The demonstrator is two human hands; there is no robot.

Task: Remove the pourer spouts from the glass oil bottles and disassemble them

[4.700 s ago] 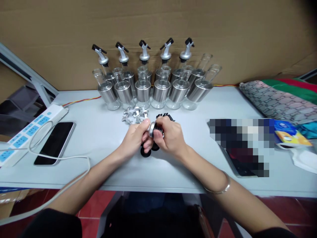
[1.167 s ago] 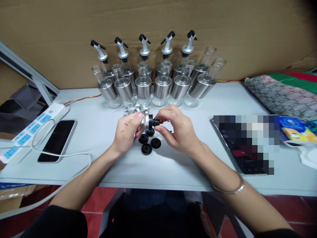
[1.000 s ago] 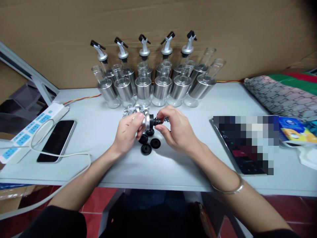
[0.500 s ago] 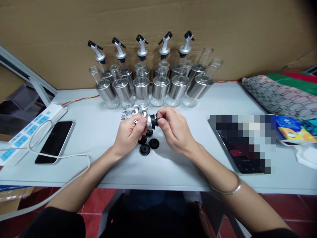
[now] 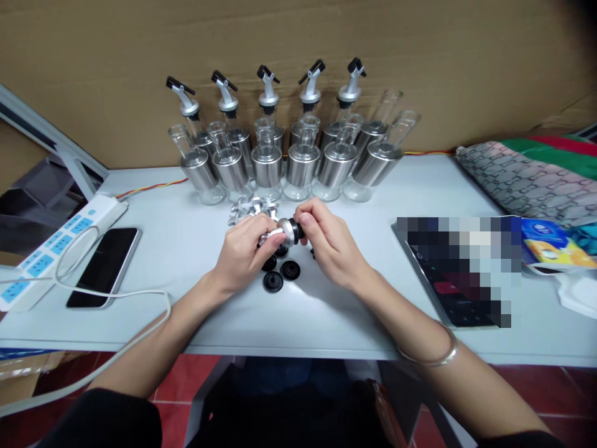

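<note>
My left hand is closed round a small silver pourer spout just above the white table. My right hand pinches the black plug at the spout's right end, so both hands meet on the same piece. Under them lie loose black rubber stoppers. Just behind the hands sits a small heap of silver spout parts. Two rows of glass-and-steel bottles stand beyond; the back row carries fitted pourers, the front row has bare necks.
A black phone and a white power strip with a white cable lie at the left. A blurred dark device sits at the right, with patterned fabric and a blue packet behind it. Cardboard backs the table.
The black plug and the silver spout, slightly apart a second ago, are now pressed close together. My left hand has rolled over the spout. The view shifted slightly.
</note>
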